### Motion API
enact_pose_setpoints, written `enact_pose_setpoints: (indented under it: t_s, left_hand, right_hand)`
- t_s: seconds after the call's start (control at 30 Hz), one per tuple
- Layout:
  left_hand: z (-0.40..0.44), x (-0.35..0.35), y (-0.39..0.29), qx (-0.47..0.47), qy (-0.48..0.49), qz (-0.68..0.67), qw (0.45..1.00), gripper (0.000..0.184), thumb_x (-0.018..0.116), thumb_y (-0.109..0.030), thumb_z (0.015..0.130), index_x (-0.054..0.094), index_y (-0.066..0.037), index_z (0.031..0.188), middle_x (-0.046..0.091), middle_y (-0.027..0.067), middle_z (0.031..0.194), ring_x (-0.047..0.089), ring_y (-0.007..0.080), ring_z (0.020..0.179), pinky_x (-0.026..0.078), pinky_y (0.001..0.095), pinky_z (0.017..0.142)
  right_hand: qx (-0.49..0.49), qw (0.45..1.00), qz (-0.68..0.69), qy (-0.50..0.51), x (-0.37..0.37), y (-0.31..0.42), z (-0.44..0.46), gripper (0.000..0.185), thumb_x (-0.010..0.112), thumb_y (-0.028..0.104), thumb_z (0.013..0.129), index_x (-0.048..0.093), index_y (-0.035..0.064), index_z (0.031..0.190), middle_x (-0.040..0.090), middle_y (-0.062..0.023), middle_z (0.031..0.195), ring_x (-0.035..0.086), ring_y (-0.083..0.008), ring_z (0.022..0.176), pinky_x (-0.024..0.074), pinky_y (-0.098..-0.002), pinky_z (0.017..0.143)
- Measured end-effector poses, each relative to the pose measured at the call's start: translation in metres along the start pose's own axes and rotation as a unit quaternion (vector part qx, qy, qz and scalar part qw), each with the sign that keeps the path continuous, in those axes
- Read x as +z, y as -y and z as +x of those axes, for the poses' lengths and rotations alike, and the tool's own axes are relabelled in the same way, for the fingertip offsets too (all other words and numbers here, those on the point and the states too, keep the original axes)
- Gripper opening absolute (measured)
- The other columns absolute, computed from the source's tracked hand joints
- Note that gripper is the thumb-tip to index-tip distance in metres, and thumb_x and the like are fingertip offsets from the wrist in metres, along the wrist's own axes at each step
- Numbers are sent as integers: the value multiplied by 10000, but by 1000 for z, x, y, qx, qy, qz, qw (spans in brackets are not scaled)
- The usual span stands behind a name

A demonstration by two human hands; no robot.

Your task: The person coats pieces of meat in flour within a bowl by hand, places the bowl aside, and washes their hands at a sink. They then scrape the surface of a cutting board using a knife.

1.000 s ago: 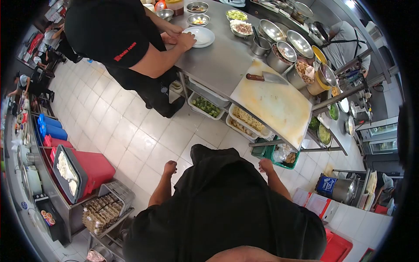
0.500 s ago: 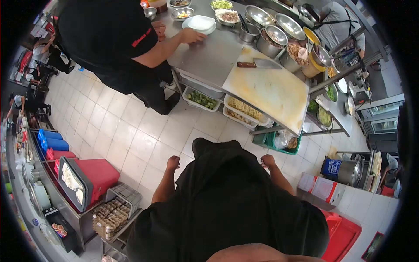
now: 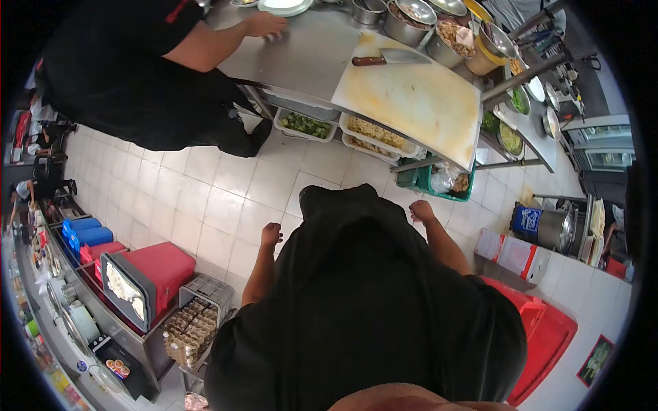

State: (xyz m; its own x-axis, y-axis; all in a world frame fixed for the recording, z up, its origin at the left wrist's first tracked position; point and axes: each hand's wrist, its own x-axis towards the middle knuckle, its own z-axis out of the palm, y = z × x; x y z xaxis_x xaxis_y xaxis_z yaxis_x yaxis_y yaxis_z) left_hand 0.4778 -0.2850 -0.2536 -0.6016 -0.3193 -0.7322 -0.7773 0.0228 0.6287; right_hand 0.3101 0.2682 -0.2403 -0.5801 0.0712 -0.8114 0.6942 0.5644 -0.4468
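My left hand (image 3: 271, 234) hangs beside my body over the tiled floor, its fingers curled in with nothing showing in them. Held out on the other side, my right hand (image 3: 421, 211) is also curled closed, and no object shows in it. That hand is nearest to a green crate (image 3: 449, 194) with plastic-wrapped food under the work table. Neither hand touches anything that I can see. On the table lies a white cutting board (image 3: 411, 103), stained yellow, with a wooden-handled cleaver (image 3: 394, 58) across its far end.
A co-worker in black (image 3: 137, 82) stands at the steel table (image 3: 295, 65), one hand near white plates (image 3: 284, 7). Metal pots (image 3: 408, 24) line its back. Below sit tubs of broccoli (image 3: 306, 125) and noodles (image 3: 373, 131). Egg trays (image 3: 192, 329) and a red bin (image 3: 161, 270) stand left.
My view has shifted, so the table and co-worker sit higher in the picture. Both my hands stay by my sides, curled. The cleaver and board remain in place on the table.
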Motion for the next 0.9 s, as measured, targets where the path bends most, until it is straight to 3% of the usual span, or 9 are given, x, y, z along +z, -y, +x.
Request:
enact_pose_setpoints:
  t_s: [0.07, 0.13, 0.2, 0.23, 0.4, 0.53, 0.6, 0.73, 0.9]
  left_hand:
    - [2, -1, 5, 23, 10, 24, 999, 177, 534, -143, 834, 607, -39, 956, 572, 55, 803, 592, 177, 642, 491, 310, 511]
    - [-5, 0, -3, 9, 10, 22, 1000, 176, 531, -145, 840, 607, -40, 959, 571, 52, 809, 591, 175, 643, 485, 307, 507]
    - [-12, 1, -13, -16, 3, 4, 1000, 170, 531, -144, 845, 609, -42, 956, 572, 49, 806, 592, 171, 639, 477, 303, 503]
    - [-9, 0, -8, -19, 8, -2, 1000, 169, 530, -144, 846, 609, -42, 956, 572, 48, 807, 592, 171, 638, 477, 303, 503]
    - [-5, -1, -8, -26, 9, -32, 999, 170, 526, -146, 853, 609, -44, 961, 567, 45, 794, 600, 171, 641, 483, 303, 510]
    - [-6, -3, -15, 4, 13, -4, 1000, 171, 513, -138, 854, 609, -45, 960, 571, 48, 791, 606, 174, 651, 488, 305, 513]
    - [13, -7, 17, 72, 42, 74, 994, 176, 503, -134, 855, 608, -43, 962, 575, 50, 795, 609, 177, 652, 490, 308, 512]
    - [27, -7, 24, 82, 58, 113, 988, 186, 494, -131, 850, 603, -33, 965, 581, 57, 798, 612, 178, 646, 496, 302, 507]
    - [25, -5, 3, 120, 57, 83, 988, 185, 520, -142, 849, 600, -30, 973, 583, 68, 804, 613, 182, 643, 497, 299, 499]
  right_hand:
    - [-64, 995, -71, 12, -3, -30, 33, 118, 589, 162, 794, 570, 46, 807, 563, -60, 666, 579, -166, 520, 506, -306, 447]
    - [-6, 998, -59, 9, -3, -12, 17, 138, 590, 171, 792, 556, 38, 784, 561, -70, 663, 585, -174, 527, 509, -311, 449]
    - [-91, 990, -109, 14, -3, -34, 38, 143, 586, 173, 796, 560, 32, 795, 565, -68, 672, 591, -176, 537, 510, -311, 452]
    - [-23, 998, -65, 9, -3, -8, 14, 142, 583, 172, 798, 562, 31, 802, 568, -66, 677, 593, -175, 540, 510, -313, 452]
    - [-206, 956, -207, -2, -3, -39, 50, 175, 560, 173, 803, 569, 16, 728, 579, -99, 664, 599, -201, 566, 504, -341, 493]
    - [-276, 939, -187, -86, 3, 69, -13, 197, 542, 162, 803, 578, -6, 706, 635, -180, 773, 625, -318, 693, 486, -438, 636]
    - [-339, 910, -190, -145, 5, 143, -43, 222, 546, 204, 828, 604, -6, 785, 622, -198, 774, 621, -318, 705, 473, -433, 634]
    - [-415, 889, -51, -187, -6, 286, -96, 325, 563, 323, 860, 641, 45, 1010, 644, -164, 790, 649, -268, 759, 499, -380, 702]
    - [-410, 872, -121, -238, -20, 395, -19, 588, 461, 503, 896, 467, 72, 1295, 591, -202, 1179, 566, -380, 1069, 431, -440, 928]
